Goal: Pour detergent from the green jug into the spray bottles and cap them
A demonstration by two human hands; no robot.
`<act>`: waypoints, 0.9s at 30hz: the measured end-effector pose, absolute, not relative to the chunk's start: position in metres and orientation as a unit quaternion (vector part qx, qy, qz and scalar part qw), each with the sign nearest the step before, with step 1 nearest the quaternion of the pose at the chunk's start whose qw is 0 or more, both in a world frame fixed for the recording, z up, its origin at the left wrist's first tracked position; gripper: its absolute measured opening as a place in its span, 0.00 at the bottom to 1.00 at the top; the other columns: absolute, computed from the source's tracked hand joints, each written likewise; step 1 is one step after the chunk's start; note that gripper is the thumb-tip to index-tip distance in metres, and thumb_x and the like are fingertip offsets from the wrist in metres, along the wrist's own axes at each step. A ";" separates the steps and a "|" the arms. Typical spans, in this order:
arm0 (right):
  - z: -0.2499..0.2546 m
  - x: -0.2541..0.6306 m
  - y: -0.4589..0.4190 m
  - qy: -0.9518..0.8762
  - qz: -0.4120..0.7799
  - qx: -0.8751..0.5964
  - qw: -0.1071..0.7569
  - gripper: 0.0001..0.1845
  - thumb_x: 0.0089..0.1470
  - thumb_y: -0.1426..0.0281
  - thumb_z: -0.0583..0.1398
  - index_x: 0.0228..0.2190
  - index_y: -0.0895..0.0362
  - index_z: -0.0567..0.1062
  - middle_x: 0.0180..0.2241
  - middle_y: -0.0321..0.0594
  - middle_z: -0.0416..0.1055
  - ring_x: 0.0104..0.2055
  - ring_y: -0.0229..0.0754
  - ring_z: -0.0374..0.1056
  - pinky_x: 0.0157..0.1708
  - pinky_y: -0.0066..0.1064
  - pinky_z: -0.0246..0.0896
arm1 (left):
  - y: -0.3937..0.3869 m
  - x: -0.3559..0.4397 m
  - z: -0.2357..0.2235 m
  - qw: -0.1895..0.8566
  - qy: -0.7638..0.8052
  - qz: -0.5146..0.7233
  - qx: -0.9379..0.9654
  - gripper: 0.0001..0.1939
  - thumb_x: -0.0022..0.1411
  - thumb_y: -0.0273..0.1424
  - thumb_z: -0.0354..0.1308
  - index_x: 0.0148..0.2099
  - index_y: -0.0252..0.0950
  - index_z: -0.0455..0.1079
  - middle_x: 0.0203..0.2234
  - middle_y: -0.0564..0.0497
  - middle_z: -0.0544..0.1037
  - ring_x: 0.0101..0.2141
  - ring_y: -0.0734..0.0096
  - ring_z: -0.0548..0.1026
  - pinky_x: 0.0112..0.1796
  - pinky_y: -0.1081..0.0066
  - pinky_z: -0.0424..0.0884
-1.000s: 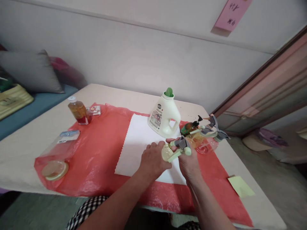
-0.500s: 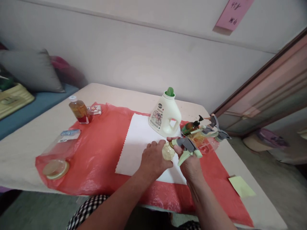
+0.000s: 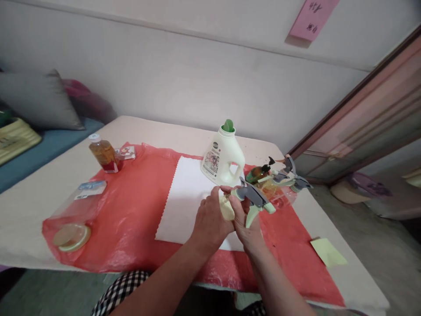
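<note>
Over the white cloth, my left hand is wrapped round the pale yellow body of a spray bottle. My right hand grips the same bottle at its neck, just below the grey and light green trigger head. The bottle is tilted, its nozzle end pointing right; my fingers hide part of the body and the neck. Just beyond my hands stands a cream jug with a green spout and a side handle.
At the right lie a dark green pump bottle and more spray bottles. Red plastic sheeting covers the table's middle. Leftward are an amber bottle, a clear jar and a small box. A yellow note lies front right.
My right thumb and fingers have shifted in close round the bottle's neck, nearer my left hand. The bottle has tilted slightly. The whole view has moved a little.
</note>
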State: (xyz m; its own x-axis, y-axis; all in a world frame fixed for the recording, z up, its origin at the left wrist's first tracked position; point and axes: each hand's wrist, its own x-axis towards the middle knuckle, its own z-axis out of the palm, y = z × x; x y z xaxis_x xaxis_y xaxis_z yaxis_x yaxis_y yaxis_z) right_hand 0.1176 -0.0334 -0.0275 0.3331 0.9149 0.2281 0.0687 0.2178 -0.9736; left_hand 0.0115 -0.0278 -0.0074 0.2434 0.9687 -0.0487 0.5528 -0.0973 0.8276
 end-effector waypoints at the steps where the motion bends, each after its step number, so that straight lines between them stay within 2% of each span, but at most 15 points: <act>1: -0.026 0.119 -0.033 -0.463 0.340 -0.522 0.631 0.12 0.54 0.57 0.63 0.36 0.50 0.75 0.38 0.37 0.76 0.43 0.46 0.71 0.49 0.40 0.65 | -0.028 0.011 -0.008 0.418 0.542 0.281 0.673 0.46 0.48 0.33 0.64 0.67 0.40 0.49 0.50 0.42 0.74 0.49 0.51 0.73 0.48 0.60 0.67; 3: -0.021 0.126 -0.032 -0.448 0.344 -0.521 0.640 0.11 0.54 0.57 0.63 0.33 0.50 0.74 0.35 0.35 0.75 0.40 0.44 0.71 0.44 0.37 0.66 | -0.029 0.008 -0.009 0.498 0.499 0.302 0.642 0.53 0.43 0.29 0.66 0.69 0.42 0.46 0.49 0.46 0.75 0.48 0.53 0.74 0.47 0.61 0.68; 5: -0.016 0.135 -0.030 -0.418 0.356 -0.512 0.660 0.11 0.54 0.57 0.63 0.32 0.51 0.73 0.32 0.33 0.74 0.36 0.42 0.70 0.40 0.35 0.66 | -0.029 0.003 -0.012 0.581 0.436 0.345 0.595 0.52 0.43 0.29 0.67 0.68 0.44 0.47 0.50 0.48 0.75 0.48 0.57 0.74 0.49 0.61 0.68; 7: -0.009 0.144 -0.030 -0.380 0.371 -0.487 0.694 0.10 0.54 0.58 0.62 0.33 0.51 0.73 0.31 0.33 0.74 0.33 0.40 0.70 0.36 0.33 0.65 | -0.029 0.001 -0.014 0.635 0.403 0.414 0.513 0.45 0.48 0.34 0.67 0.66 0.42 0.53 0.50 0.46 0.75 0.50 0.61 0.74 0.51 0.63 0.67; 9: -0.001 0.149 -0.030 -0.349 0.382 -0.451 0.727 0.11 0.53 0.58 0.62 0.35 0.51 0.72 0.28 0.33 0.75 0.32 0.41 0.71 0.34 0.33 0.65 | -0.031 0.003 -0.017 0.675 0.409 0.448 0.420 0.35 0.55 0.42 0.65 0.62 0.39 0.58 0.49 0.45 0.75 0.49 0.63 0.74 0.50 0.65 0.68; 11: 0.007 0.152 -0.032 -0.340 0.397 -0.428 0.738 0.12 0.52 0.57 0.62 0.34 0.51 0.72 0.28 0.33 0.75 0.32 0.42 0.72 0.34 0.34 0.66 | -0.035 0.008 -0.020 0.768 0.382 0.383 0.342 0.31 0.60 0.52 0.57 0.58 0.38 0.63 0.47 0.44 0.77 0.43 0.64 0.77 0.41 0.66 0.72; 14: 0.017 0.155 -0.036 -0.333 0.436 -0.398 0.736 0.13 0.51 0.56 0.62 0.32 0.51 0.72 0.28 0.34 0.75 0.32 0.43 0.73 0.35 0.36 0.67 | -0.042 0.017 -0.022 0.888 0.272 0.258 0.267 0.36 0.60 0.60 0.50 0.53 0.34 0.69 0.37 0.43 0.79 0.28 0.69 0.77 0.27 0.72 0.72; 16: 0.020 0.157 -0.037 -0.334 0.439 -0.383 0.741 0.13 0.50 0.56 0.63 0.32 0.50 0.72 0.28 0.34 0.76 0.34 0.44 0.74 0.39 0.39 0.68 | -0.046 0.021 -0.022 0.885 0.254 0.285 0.266 0.35 0.59 0.59 0.53 0.51 0.31 0.70 0.31 0.45 0.78 0.22 0.73 0.74 0.22 0.75 0.69; 18: 0.021 0.160 -0.037 -0.344 0.417 -0.382 0.750 0.12 0.49 0.57 0.63 0.32 0.50 0.72 0.30 0.34 0.77 0.37 0.45 0.75 0.43 0.42 0.68 | -0.049 0.023 -0.021 0.851 0.266 0.342 0.298 0.32 0.60 0.56 0.56 0.50 0.32 0.68 0.31 0.47 0.77 0.21 0.75 0.73 0.21 0.76 0.69; 22: 0.018 0.164 -0.034 -0.352 0.388 -0.395 0.755 0.11 0.47 0.59 0.64 0.32 0.50 0.73 0.30 0.36 0.79 0.37 0.47 0.76 0.46 0.45 0.67 | -0.050 0.022 -0.018 0.799 0.289 0.388 0.356 0.28 0.61 0.51 0.57 0.53 0.35 0.64 0.38 0.46 0.77 0.29 0.71 0.76 0.26 0.74 0.72; 27: 0.013 0.164 -0.034 -0.328 0.426 -0.418 0.733 0.10 0.47 0.59 0.64 0.30 0.50 0.73 0.30 0.37 0.80 0.39 0.49 0.76 0.46 0.46 0.66 | -0.046 0.019 -0.019 0.724 0.327 0.447 0.411 0.28 0.57 0.47 0.63 0.52 0.38 0.60 0.44 0.46 0.74 0.39 0.65 0.75 0.36 0.68 0.73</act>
